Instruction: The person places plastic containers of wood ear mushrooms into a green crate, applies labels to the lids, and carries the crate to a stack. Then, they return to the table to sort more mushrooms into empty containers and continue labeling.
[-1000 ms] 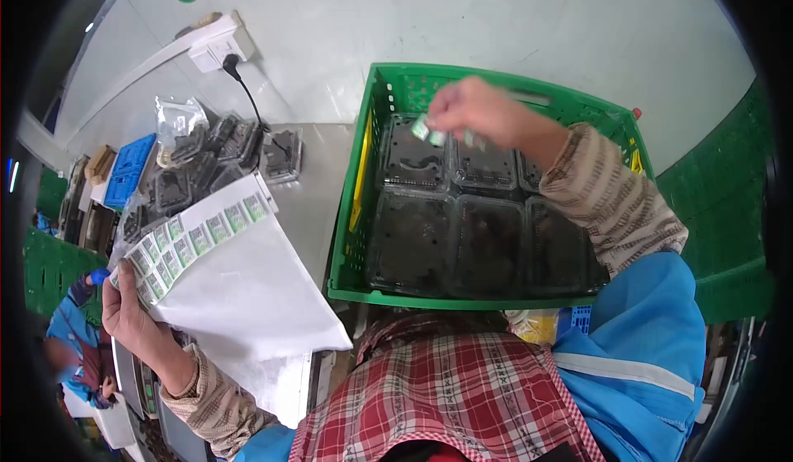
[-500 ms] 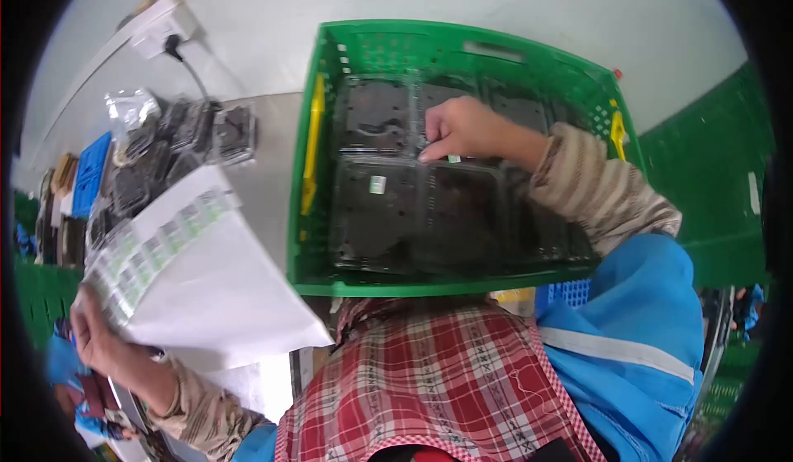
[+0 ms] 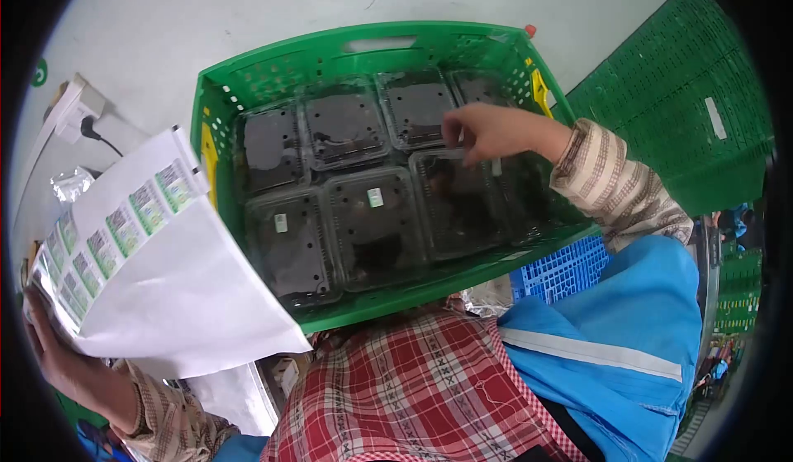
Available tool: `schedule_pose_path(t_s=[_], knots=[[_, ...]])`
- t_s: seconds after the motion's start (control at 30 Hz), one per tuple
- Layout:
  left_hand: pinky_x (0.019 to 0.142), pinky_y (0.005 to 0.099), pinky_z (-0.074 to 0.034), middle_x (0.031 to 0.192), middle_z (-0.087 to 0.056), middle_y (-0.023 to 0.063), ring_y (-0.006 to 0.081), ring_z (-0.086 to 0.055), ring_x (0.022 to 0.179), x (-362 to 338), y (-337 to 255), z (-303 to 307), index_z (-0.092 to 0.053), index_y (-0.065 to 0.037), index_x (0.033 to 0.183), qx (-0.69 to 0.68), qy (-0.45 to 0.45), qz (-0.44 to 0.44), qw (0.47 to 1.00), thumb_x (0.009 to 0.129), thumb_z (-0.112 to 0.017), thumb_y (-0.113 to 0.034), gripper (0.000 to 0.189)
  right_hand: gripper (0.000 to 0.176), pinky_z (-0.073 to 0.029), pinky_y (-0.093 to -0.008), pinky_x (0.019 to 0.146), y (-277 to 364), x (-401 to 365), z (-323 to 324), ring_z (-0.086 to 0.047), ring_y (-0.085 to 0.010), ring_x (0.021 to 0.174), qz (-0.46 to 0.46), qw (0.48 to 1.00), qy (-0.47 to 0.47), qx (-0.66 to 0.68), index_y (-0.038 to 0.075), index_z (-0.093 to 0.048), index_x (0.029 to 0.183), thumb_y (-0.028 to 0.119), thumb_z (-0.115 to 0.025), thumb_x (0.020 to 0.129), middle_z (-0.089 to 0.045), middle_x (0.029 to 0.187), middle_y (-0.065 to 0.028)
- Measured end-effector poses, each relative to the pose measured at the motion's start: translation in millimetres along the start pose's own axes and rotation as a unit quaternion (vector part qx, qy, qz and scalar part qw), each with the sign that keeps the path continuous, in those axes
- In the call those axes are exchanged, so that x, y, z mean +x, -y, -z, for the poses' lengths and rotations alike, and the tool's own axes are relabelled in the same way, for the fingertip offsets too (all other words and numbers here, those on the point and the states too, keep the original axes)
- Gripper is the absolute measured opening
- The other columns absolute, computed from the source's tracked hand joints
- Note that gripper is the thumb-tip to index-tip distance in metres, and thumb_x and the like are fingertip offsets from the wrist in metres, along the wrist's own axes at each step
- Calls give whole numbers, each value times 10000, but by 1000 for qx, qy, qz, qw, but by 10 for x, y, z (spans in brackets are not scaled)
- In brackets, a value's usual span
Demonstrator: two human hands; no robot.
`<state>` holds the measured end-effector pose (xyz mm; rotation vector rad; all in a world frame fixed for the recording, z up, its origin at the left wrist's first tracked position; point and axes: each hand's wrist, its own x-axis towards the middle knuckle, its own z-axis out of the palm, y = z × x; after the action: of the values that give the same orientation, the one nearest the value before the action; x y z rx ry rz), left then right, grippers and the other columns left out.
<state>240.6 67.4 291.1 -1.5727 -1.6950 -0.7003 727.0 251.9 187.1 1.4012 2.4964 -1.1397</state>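
My left hand [image 3: 62,354] grips the edge of a white sheet of labels [image 3: 190,288], printed with rows of green-and-white stickers with square codes. The sheet hangs left of a green crate [image 3: 396,297] and overlaps its corner. Inside the crate, clear-lidded plastic boxes [image 3: 376,247] with dark contents stand in two rows. Two front boxes carry a small label each, one label [image 3: 281,223] at left and another label [image 3: 375,197] beside it. My right hand [image 3: 500,131] hovers over the right half, fingers curled together. A small pale patch shows under it; whether it is held cannot be told.
A power strip [image 3: 78,111] with a black plug lies at the left by the wall. Green crates [image 3: 677,107] stand at the right, and a blue plastic crate [image 3: 562,268] sits below the green one. A crinkled clear bag [image 3: 73,183] shows behind the sheet.
My view has shifted, so the crate appears further left. The right hand has moved rightward along the boxes, uncovering a label on the second front box. The left hand still holds the sheet.
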Motion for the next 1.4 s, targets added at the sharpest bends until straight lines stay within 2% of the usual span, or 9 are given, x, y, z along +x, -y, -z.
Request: schedule_pose_path(t_s=[0.13,0.17,0.3,0.53,0.77,0.87,1.03,1.3,1.4], knots=[[805,297,-477,1076,-565,182,231,-584,958,210,-285,-190,-533,-23,1196,-83,-4,-89,993,840,-510,-165,384,268,-458,-334,649,-294,132,-406,-553,-248,755,115,988,-32,-102,39,-509,854,29,-658,630,-515,854,-110],[748,257,-488,1010,-595,134,165,-593,893,272,-362,-320,-581,21,1097,-412,-46,188,891,877,-524,-155,288,276,-460,-349,654,-348,130,-467,-551,-261,770,110,977,-75,-169,43,-508,852,35,-664,624,-489,867,-115],[685,220,-483,890,-630,90,112,-599,770,448,-920,-396,-614,32,949,-555,-46,289,779,853,-595,-145,202,373,-470,-362,656,-510,-196,19,-566,-267,791,56,981,-97,-156,29,-530,915,57,-708,589,-517,892,-127],[706,204,-459,941,-628,89,101,-586,806,316,-1402,-804,-595,43,1005,-604,60,270,747,857,-573,-85,196,349,-471,-332,685,-878,-740,51,-570,-290,809,-81,996,24,-11,-34,-518,926,-51,-614,591,-544,887,-151],[591,169,-377,750,-608,-35,18,-480,652,172,-2033,-864,-667,-5,897,-586,123,215,771,789,-640,-45,119,536,-452,-411,814,-927,-579,-24,-500,-372,982,2,957,-151,-246,14,-467,1108,-28,-626,598,-444,1059,-169],[627,186,-419,764,-614,-14,37,-503,691,105,-2174,-917,-646,15,854,-643,143,198,726,781,-643,2,74,508,-450,-356,842,65,-494,240,-540,-247,986,120,946,-289,89,31,-502,1105,84,-729,654,-539,1028,-125],[595,187,-404,752,-595,-1,49,-500,667,60,-2251,-831,-647,25,856,-667,157,173,707,789,-635,-2,73,401,-472,-294,751,852,-63,-63,-577,-173,811,327,899,-243,160,5,-520,1084,74,-682,724,-596,927,-100],[506,192,-339,623,-509,-16,43,-420,567,-54,-1989,-760,-629,35,787,-656,169,216,703,775,-659,-23,67,328,-472,-275,669,1034,-56,-16,-589,-157,709,271,935,-188,133,-5,-545,1050,66,-655,748,-616,802,-78],[461,211,-299,565,-432,-28,47,-354,528,-98,-1975,-812,-616,29,738,-586,146,138,785,766,-670,-32,86,258,-467,-286,646,1138,47,35,-594,-184,718,313,917,-225,103,2,-576,982,71,-644,743,-610,803,-101]])
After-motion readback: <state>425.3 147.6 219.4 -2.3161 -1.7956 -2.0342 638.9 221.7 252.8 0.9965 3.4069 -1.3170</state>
